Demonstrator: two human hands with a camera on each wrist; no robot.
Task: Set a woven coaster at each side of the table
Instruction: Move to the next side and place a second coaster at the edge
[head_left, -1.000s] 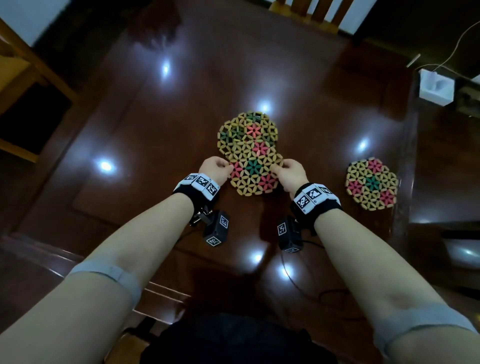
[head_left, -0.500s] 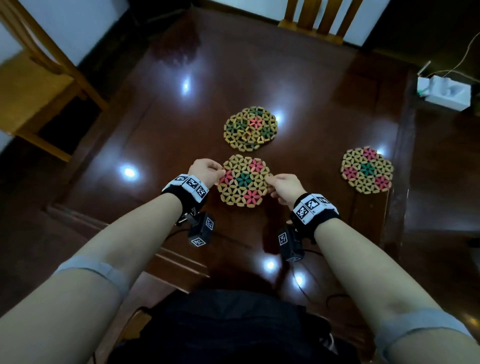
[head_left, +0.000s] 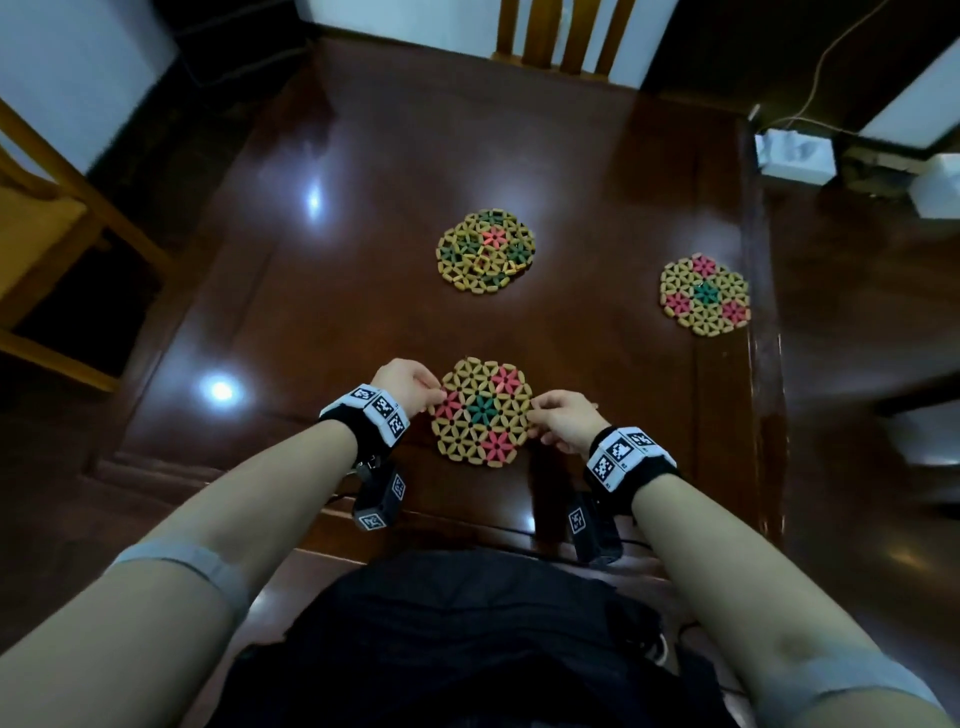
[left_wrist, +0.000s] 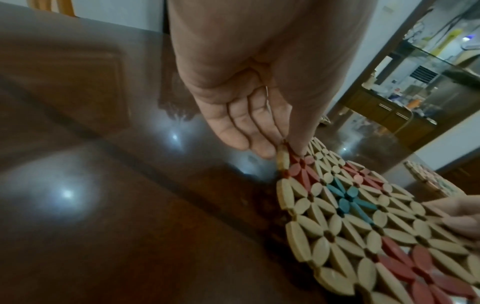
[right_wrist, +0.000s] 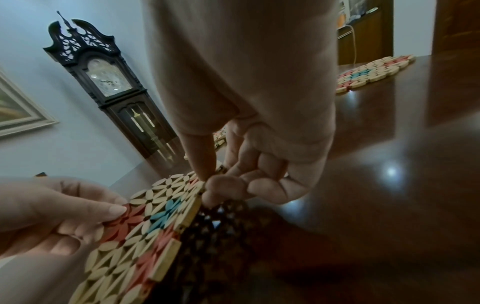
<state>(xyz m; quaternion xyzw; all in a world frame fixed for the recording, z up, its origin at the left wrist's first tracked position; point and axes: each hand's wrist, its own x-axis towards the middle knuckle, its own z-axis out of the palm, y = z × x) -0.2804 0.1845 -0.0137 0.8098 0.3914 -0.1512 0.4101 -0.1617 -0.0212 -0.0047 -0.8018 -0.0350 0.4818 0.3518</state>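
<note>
A round woven coaster (head_left: 482, 411) with pink and green flowers hovers just above the near side of the dark wooden table (head_left: 332, 291). My left hand (head_left: 410, 387) pinches its left rim (left_wrist: 284, 156), and my right hand (head_left: 558, 421) pinches its right rim (right_wrist: 207, 185). In the right wrist view the coaster (right_wrist: 145, 222) is lifted, with its reflection below. A second coaster (head_left: 485, 250) lies at the table's middle. A third coaster (head_left: 705, 294) lies by the right edge.
Wooden chairs stand at the far side (head_left: 563, 39) and the left side (head_left: 57, 218) of the table. A white power strip (head_left: 795, 156) sits beyond the right edge. A tall dark clock (right_wrist: 109, 82) stands against the wall.
Both hands have drawn the coaster off the stack in the middle and toward the near edge. The middle coaster and the right one have stayed in place.
</note>
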